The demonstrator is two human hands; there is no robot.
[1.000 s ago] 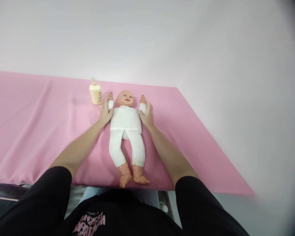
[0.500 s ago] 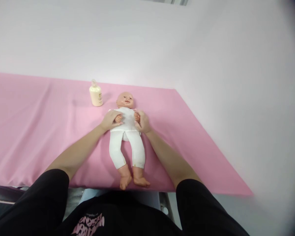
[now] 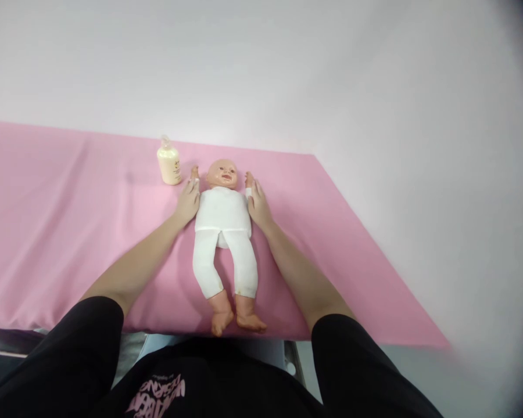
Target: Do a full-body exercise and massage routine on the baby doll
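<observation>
A baby doll (image 3: pixel 224 209) in a white top and leggings lies on its back, head away from me and bare feet toward me. Both of its arms are raised beside its head. My left hand (image 3: pixel 188 201) rests along the doll's arm on the left, fingers stretched out and pointing away from me. On the other side, my right hand (image 3: pixel 258 204) lies against the other arm, its fingers extended too. Each palm touches a white sleeve, and the doll's small hands show beyond my fingertips. Neither hand is wrapped round anything.
A pump bottle (image 3: pixel 169 165) of cream-coloured liquid stands left of the doll's head. Pink cloth (image 3: pixel 91 232) covers the table, with folds at the left. White wall rises behind and to the right. The table's front edge runs just before my body.
The doll's arms have gone from folded over its chest to raised beside its head. My hands have moved outward and away from me, opening from round its hands to flat along its arms.
</observation>
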